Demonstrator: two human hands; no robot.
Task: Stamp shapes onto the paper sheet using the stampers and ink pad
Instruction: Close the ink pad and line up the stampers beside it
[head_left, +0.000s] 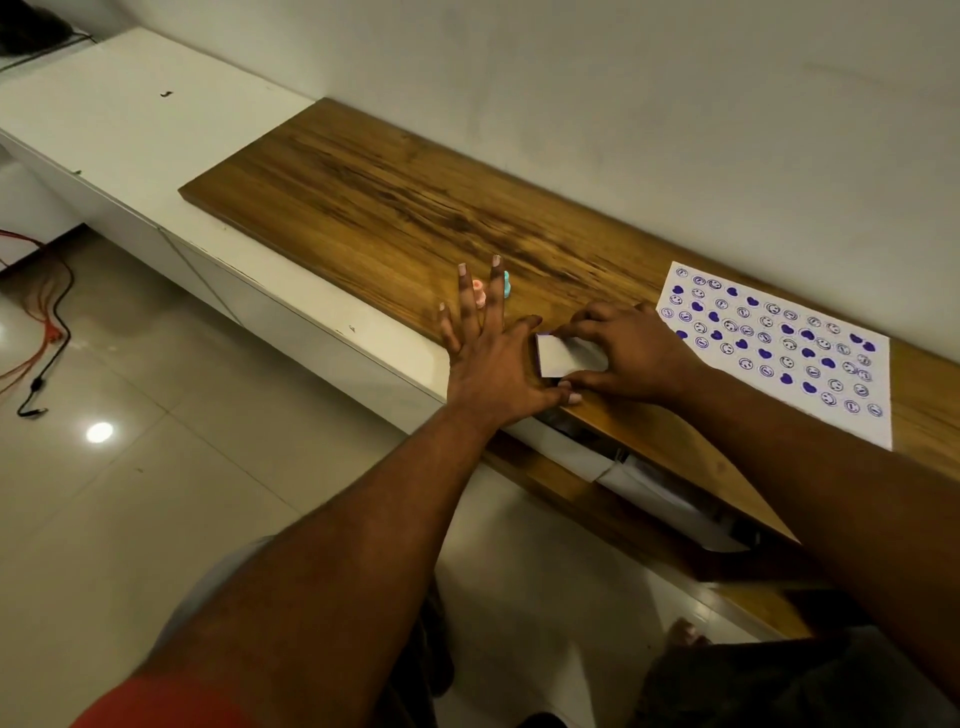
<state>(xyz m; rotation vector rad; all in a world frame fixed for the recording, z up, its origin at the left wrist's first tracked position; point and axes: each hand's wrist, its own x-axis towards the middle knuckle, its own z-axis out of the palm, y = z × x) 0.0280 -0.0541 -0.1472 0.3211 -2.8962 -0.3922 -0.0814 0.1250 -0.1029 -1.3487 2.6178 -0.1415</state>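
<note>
- Paper sheet (779, 348) lies flat on the wooden board (395, 208), at the right of my view, just beyond and to the right of my right hand. It is covered in rows of purple stamped smiley faces and solid hearts.
- Wooden board rests on a white counter (130, 130) against the wall; its near edge runs under both my hands.
- My left hand (493, 358) is flat on the board near its front edge, fingers spread, palm down, gripping nothing. Its thumb side touches the ink pad.
- My right hand (634, 353) is curled over the ink pad (563, 356), fingertips on its far edge, thumb at its near edge, pinching it between them.
- Ink pad is a small white box sitting between my two hands, near the board's front edge, well left of the sheet's stamped area.
- Two stampers stand just beyond my left fingertips: a pink stamper (478, 292) seen between my fingers, and a teal stamper (506, 285) just right of it. Both are partly hidden by my fingers.
</note>
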